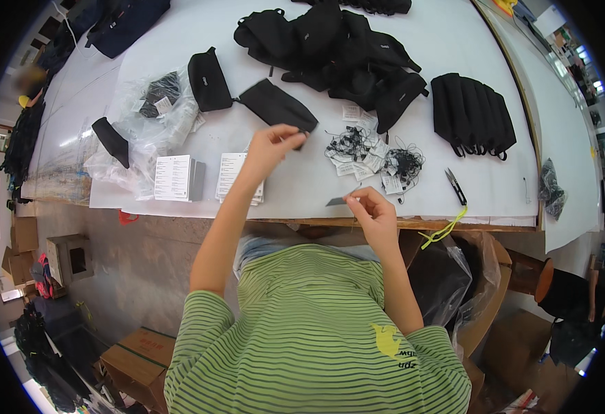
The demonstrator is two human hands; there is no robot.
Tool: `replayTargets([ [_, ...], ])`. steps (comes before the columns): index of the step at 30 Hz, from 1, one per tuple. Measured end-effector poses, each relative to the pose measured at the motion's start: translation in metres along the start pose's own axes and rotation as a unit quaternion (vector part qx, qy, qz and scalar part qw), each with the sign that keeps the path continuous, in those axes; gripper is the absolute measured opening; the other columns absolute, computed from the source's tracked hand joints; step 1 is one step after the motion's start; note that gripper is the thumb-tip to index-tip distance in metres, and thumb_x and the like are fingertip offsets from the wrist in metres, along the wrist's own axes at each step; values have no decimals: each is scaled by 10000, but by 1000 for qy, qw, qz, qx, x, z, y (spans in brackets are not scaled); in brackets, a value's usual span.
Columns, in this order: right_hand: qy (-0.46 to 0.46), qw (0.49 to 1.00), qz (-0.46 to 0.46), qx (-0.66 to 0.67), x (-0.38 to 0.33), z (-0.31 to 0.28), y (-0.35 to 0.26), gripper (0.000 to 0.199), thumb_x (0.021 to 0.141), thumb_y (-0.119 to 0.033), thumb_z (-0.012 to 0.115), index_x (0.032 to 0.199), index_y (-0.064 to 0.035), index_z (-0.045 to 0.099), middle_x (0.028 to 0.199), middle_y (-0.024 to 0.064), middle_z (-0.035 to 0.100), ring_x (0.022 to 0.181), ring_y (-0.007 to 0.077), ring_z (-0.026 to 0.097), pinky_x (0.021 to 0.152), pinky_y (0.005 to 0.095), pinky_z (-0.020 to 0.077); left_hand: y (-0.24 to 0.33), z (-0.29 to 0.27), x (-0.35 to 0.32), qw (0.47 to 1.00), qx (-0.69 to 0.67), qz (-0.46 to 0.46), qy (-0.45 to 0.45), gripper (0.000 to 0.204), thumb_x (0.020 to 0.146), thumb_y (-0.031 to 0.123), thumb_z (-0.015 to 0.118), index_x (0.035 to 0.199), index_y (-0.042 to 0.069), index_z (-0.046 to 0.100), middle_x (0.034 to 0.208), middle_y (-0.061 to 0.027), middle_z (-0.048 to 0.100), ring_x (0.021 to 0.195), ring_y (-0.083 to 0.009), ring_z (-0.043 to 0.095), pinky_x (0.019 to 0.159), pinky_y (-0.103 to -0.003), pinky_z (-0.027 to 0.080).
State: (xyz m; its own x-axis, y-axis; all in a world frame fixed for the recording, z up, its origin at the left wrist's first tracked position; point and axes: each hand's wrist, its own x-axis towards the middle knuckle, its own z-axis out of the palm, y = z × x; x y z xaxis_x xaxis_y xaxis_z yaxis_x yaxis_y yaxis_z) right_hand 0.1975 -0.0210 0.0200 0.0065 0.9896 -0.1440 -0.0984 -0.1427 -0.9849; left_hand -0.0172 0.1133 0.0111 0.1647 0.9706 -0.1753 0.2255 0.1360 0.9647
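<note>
My left hand (273, 143) reaches over the white table (302, 190), its fingers pinched at the near corner of a flat black pouch (276, 103). Closer to the table's front edge, my right hand (373, 212) pinches a small grey tag (336, 201) by its thin thread. Just beyond the right hand lie two tangles of black strings with white tags (351, 148) (402, 165).
Two stacks of white cards (173, 178) (232, 174) sit left of my arms. Thread snips (455, 186) lie to the right. A pile of black bags (344, 48), a row of black pouches (471, 114) and clear plastic bags (152, 114) fill the far side. Cardboard boxes (137, 359) stand on the floor.
</note>
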Motion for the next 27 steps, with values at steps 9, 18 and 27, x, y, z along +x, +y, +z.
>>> replayTargets([
  [9, 30, 970, -82, -227, -1, 19, -21, 81, 833, -91, 649, 890, -35, 642, 562, 8, 464, 485, 83, 384, 462, 246, 311, 18, 36, -84, 984, -108, -73, -120, 262, 808, 148, 685, 1054, 60, 698, 688, 42, 565, 508, -23, 407, 444, -202, 323],
  [18, -26, 968, -83, -234, -12, 19, -23, 60, 842, -80, 639, 880, -40, 615, 631, 29, 514, 533, 98, 478, 496, 266, 373, 32, 46, -111, 996, 46, 74, 2, 117, 815, 116, 679, 876, 17, 686, 815, 15, 569, 531, -50, 378, 498, -202, 322],
  [27, -107, 979, 18, 171, -12, -8, -36, 126, 891, -103, 596, 952, -41, 505, 807, 76, 617, 758, 113, 575, 699, 209, 419, 45, 42, -134, 952, -301, -14, -61, 96, 911, 58, 578, 985, 21, 530, 819, 46, 485, 658, -9, 345, 581, -154, 296],
])
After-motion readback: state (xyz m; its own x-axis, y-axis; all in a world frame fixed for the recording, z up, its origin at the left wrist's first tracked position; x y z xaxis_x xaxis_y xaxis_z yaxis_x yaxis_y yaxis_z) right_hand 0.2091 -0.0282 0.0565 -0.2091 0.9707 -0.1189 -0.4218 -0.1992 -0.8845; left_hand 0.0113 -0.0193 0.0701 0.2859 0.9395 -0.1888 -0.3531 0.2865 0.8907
